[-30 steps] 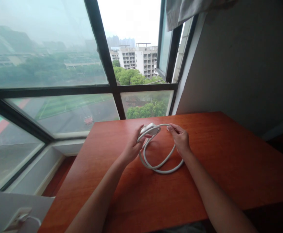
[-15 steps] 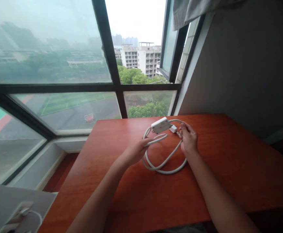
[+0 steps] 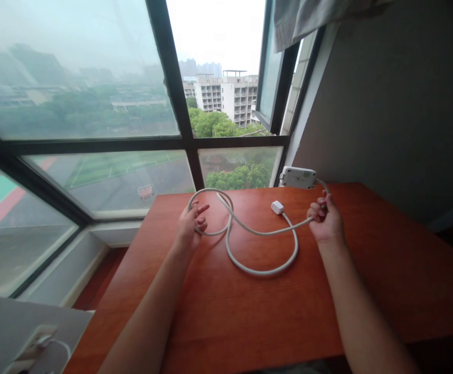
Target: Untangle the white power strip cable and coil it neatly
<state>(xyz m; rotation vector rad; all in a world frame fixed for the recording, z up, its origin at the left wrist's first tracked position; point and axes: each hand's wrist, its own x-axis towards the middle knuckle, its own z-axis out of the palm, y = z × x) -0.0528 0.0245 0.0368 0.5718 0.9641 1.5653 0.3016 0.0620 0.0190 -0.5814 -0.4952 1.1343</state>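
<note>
A white power strip [image 3: 298,177] hangs above the desk's back right edge, borne by its cord. My right hand [image 3: 326,218] is closed round the cord just below the strip. The pale grey cord [image 3: 265,272] runs in loose loops between my hands and partly over the desk. On the left, my left hand [image 3: 190,224] holds a loop of that cord, its index finger stretched out and the other fingers curled. The white plug [image 3: 277,208] at the cord's end lies near the middle of the desk, apart from both hands.
The reddish-brown wooden desk [image 3: 210,317] stands against a dark-framed window [image 3: 133,145]. A window pane at the right stands open under a grey curtain [image 3: 307,21]. At lower left, a wall socket [image 3: 35,345] has a white plug and cable in it.
My hands have moved apart, the left to the left and the right to the right. The power strip has swung right with my right hand, and the cord's coils have spread open.
</note>
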